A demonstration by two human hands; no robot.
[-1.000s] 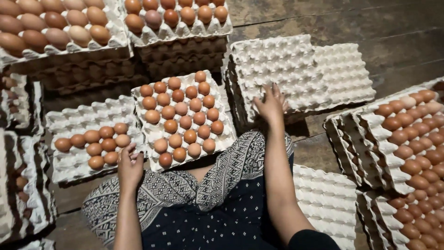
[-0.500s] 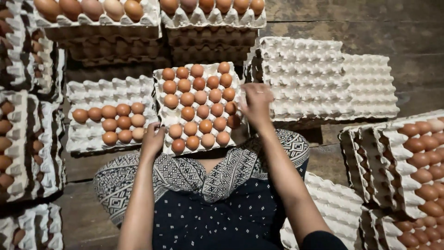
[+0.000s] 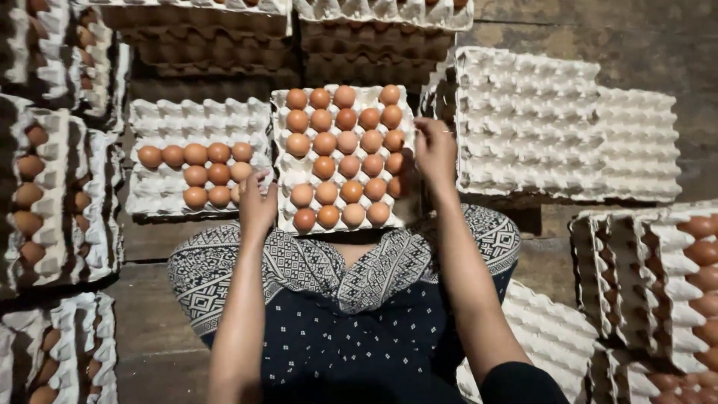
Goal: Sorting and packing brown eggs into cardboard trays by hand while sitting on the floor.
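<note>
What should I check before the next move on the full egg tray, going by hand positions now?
1. Left hand at the near left edge of the full egg tray: ok.
2. Right hand at the tray's right edge: ok.
3. Grip closed under the tray on either side: cannot tell, the fingertips are hidden by the tray edge.
4. Eggs seated in their cups, none tilted out: ok.
5. Tray apart from the part-filled tray on its left: not ok, the edges meet or overlap by the left hand.
6. Empty tray stack to the right keeps off the right hand: ok.
</note>
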